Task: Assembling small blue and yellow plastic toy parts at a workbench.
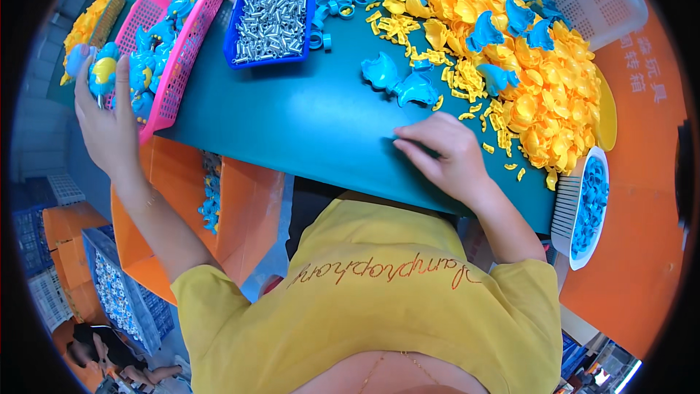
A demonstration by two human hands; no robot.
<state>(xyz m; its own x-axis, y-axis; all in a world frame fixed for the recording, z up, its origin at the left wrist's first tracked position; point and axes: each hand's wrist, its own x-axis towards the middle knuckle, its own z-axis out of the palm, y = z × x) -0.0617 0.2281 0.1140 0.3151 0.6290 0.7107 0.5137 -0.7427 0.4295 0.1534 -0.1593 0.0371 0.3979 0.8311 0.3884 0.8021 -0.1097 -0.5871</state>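
Note:
At the far left, my left hand (106, 120) is raised at the outer side of a pink basket (206, 22). Its thumb and fingers are around a small blue-and-yellow plastic toy piece (104, 74). More blue-and-yellow toy pieces (157, 36) lie inside that basket. Just above the green table, near its front edge, my right hand (446, 147) has its fingers curled and thumb close to the index finger; nothing shows between them. Two blue curved shell parts (397, 80) lie beyond it, with small yellow clips (467, 80) scattered alongside.
A blue tray (270, 60) of screws stands at the back, beside blue rings (317, 29). Yellow shells (547, 102) are heaped at right, near a white basket (565, 211) of blue parts. An orange box (251, 204) sits below the table's front. Another person (109, 354) is at lower left.

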